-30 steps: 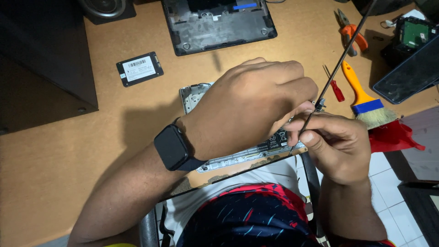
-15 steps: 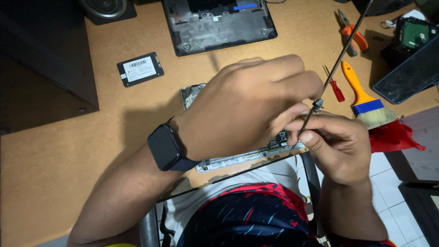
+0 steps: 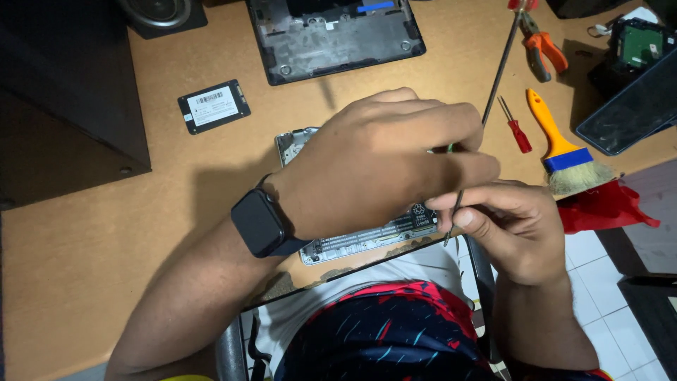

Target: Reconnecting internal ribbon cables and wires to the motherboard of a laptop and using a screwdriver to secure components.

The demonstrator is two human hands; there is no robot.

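Pressing down, the left hand (image 3: 384,162) lies curled over a bare drive chassis with circuit board (image 3: 367,236) at the near edge of the tan desk (image 3: 92,268), apparently to steady it; whether its fingers grip anything underneath cannot be told. The right hand (image 3: 504,226) pinches a long thin screwdriver (image 3: 486,113) low on its shaft, tip at the board's right end. Farther back lie a black drive (image 3: 213,106), an opened laptop base (image 3: 331,39), a yellow-handled brush (image 3: 564,152), a small red screwdriver (image 3: 517,130); white floor tiles (image 3: 599,282) show at right.
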